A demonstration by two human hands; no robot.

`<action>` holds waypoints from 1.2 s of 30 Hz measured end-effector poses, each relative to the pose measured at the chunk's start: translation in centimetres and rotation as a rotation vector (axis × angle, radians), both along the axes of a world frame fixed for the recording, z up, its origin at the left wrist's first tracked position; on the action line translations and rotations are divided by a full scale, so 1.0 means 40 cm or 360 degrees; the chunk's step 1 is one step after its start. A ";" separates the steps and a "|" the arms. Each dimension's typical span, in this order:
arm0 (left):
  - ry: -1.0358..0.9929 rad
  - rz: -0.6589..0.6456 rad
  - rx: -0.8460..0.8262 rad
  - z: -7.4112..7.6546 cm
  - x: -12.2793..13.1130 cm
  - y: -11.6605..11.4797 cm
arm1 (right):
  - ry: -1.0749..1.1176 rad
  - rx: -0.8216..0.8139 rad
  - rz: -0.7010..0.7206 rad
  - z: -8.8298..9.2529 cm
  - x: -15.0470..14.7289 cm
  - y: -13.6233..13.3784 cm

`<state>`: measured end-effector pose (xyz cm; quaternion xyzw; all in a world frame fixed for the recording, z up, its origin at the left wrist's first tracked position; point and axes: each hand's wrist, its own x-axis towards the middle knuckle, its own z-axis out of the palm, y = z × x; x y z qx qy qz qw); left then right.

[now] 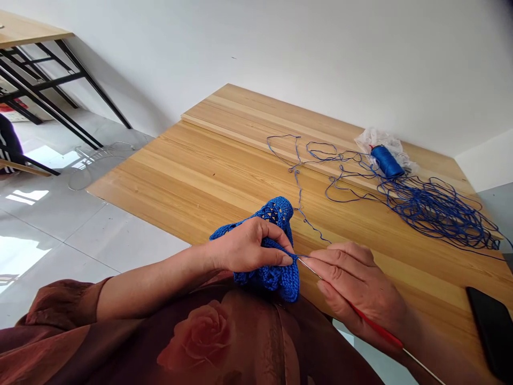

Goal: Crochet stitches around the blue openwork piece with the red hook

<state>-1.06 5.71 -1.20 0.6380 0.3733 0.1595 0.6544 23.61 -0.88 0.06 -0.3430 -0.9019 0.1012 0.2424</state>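
While the left hand (248,247) pinches the blue crochet (289,283) between thumb and fingers, the right hand (356,278) is closed round the red-handled hook (381,330). Crochet at the near edge of the tabletop (176,176), in front of a dark flowered garment (202,334). Hook tip at the crochet's right edge, just beside the left thumb. 1 blue spool (387,161) far right, just beside a clear bag (374,138); yarn tangle (436,208) nearer, loose loops trailing left. Black phone (491,331) near right, flat.
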 end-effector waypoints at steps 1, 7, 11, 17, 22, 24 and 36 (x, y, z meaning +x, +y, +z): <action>-0.0008 -0.0025 -0.0010 0.001 -0.003 0.003 | 0.0009 -0.0089 0.0036 0.006 0.003 0.005; -0.0106 -0.0065 -0.0023 -0.004 -0.010 0.006 | 0.0397 -0.1041 0.0170 0.026 0.020 0.028; -0.0069 0.0008 0.0084 -0.005 -0.001 -0.008 | 0.0659 -0.1274 0.0120 0.001 0.007 0.040; 0.0048 0.0207 0.0202 0.002 0.022 -0.036 | 0.0752 -0.0565 -0.0190 -0.047 -0.038 0.042; -0.0008 0.0140 -0.0024 0.008 0.015 -0.029 | 0.0664 -0.0503 -0.0249 -0.058 -0.028 0.036; -0.0135 0.0099 -0.0224 0.005 0.011 -0.023 | 0.0756 -0.0624 -0.0287 -0.061 -0.022 0.034; -0.0292 0.0187 -0.0699 -0.003 0.014 -0.018 | 0.0710 -0.1021 0.0040 -0.034 0.025 0.080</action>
